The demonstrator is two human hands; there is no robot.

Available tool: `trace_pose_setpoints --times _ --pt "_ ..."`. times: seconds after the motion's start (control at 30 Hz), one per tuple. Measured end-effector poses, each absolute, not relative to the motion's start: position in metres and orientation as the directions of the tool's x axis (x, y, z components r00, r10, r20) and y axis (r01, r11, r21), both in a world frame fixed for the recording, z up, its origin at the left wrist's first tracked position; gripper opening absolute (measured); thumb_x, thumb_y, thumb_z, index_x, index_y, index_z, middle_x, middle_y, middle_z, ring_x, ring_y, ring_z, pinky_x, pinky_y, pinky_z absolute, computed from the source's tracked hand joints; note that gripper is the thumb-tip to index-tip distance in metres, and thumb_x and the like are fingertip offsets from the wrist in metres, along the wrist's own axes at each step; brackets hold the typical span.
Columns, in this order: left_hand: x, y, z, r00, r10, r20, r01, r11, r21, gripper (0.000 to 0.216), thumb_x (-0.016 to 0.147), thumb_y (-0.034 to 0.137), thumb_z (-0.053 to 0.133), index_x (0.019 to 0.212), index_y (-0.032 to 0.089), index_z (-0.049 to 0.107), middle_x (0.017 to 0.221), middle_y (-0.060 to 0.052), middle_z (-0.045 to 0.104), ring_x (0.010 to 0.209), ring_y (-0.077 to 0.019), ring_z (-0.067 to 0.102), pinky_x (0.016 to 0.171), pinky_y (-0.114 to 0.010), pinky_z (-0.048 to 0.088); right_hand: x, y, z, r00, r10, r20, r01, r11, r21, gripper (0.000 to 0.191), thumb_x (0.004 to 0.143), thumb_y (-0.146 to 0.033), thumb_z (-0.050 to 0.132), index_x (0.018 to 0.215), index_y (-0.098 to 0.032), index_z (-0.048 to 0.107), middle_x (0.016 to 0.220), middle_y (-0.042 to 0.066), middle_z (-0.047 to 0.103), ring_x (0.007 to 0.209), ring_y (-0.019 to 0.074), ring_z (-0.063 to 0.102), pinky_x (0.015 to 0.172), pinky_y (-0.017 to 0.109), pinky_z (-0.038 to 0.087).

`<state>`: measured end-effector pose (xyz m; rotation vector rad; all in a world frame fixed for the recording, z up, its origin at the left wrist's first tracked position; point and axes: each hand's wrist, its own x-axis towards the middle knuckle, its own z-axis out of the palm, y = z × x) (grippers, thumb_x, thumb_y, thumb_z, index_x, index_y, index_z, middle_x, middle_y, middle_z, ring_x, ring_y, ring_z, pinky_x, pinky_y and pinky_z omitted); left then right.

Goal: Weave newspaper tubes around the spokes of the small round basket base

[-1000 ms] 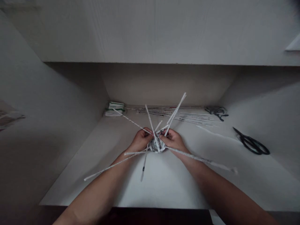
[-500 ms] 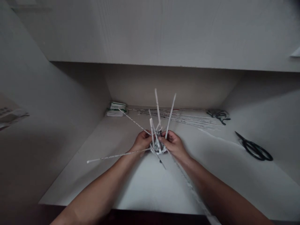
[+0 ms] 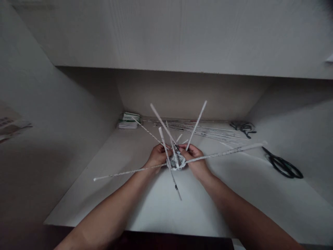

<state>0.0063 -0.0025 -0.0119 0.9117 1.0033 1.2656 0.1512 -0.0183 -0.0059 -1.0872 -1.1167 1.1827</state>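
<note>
Between my hands is a small round basket [image 3: 179,161] woven from rolled paper sticks, whitish with dark print flecks. Long sticks stand up and splay out from it on several sides. My left hand [image 3: 158,156] is closed on the basket's left rim; one stick [image 3: 127,172] runs out leftward across that wrist. At the far right rim, the fingers of my right hand [image 3: 194,157] pinch the weave around a dark spot. Another long stick [image 3: 226,152] crosses over my right hand toward the right. The fingertips are partly hidden by the sticks.
Loose paper sticks [image 3: 203,130] lie along the back of the white shelf. A white and green packet [image 3: 130,120] sits at the back left, with a dark clip-like object [image 3: 243,128] at the back right. Black scissors [image 3: 283,166] rest on the right. An upper panel [image 3: 182,38] overhangs the space.
A long stick that hung toward me along my right forearm now points right. The upright sticks lean differently, one further left, another further right. Both hands stay at the basket.
</note>
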Motion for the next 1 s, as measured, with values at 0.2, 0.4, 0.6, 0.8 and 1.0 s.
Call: trace_pose_setpoints --times 0.2,0.4,0.6,0.8,1.0 --pt "0.005 -0.001 -0.017 0.042 0.999 -0.021 -0.279 0.032 0.960 0.034 0.050 0.028 0.086 0.070 0.014 0.063 0.066 -0.002 0.067 0.057 -0.0125 0.058 0.057 -0.025 0.045 0.154 -0.020 -0.009 0.103 0.990 0.096 0.041 0.092 -0.995 0.029 0.066 -0.042 0.075 0.079 -0.017 0.067 0.068 0.002 0.068 0.057 0.0141 0.058 0.054 0.026 0.045" --pt "0.005 0.001 -0.026 0.079 0.996 0.034 -0.220 -0.016 0.975 0.027 0.058 0.026 0.081 0.076 0.014 0.066 0.066 -0.002 0.066 0.057 -0.0122 0.059 0.056 -0.023 0.044 0.157 -0.018 -0.010 0.161 0.968 0.192 0.184 0.162 -0.969 0.028 0.072 -0.045 0.070 0.073 -0.018 0.064 0.060 0.001 0.064 0.051 0.0129 0.054 0.050 0.025 0.043" --pt "0.007 0.001 -0.022 0.031 0.999 0.005 -0.266 0.003 0.964 0.026 0.055 0.024 0.082 0.073 0.014 0.067 0.063 -0.001 0.065 0.055 -0.0124 0.059 0.055 -0.023 0.044 0.156 -0.017 -0.005 0.224 0.952 0.207 0.146 0.178 -0.973 0.027 0.072 -0.045 0.069 0.071 -0.019 0.061 0.058 -0.001 0.061 0.050 0.0123 0.052 0.050 0.024 0.042" --pt "0.010 -0.002 -0.017 0.026 0.998 -0.052 -0.317 0.058 0.947 0.030 0.051 0.024 0.084 0.073 0.013 0.066 0.064 -0.002 0.067 0.055 -0.0128 0.059 0.056 -0.024 0.045 0.156 -0.020 -0.001 0.228 0.965 0.133 -0.007 0.138 -0.990 0.030 0.073 -0.048 0.069 0.068 -0.020 0.058 0.056 -0.003 0.058 0.049 0.0118 0.051 0.049 0.024 0.041" --pt "0.009 -0.003 -0.016 0.060 0.998 -0.017 -0.284 0.034 0.958 0.027 0.051 0.022 0.083 0.070 0.013 0.066 0.063 -0.002 0.067 0.054 -0.0131 0.059 0.055 -0.024 0.045 0.156 -0.017 -0.008 0.179 0.980 0.090 -0.018 0.095 -0.995 0.028 0.070 -0.046 0.071 0.072 -0.019 0.064 0.059 -0.001 0.063 0.050 0.0129 0.054 0.050 0.025 0.043"
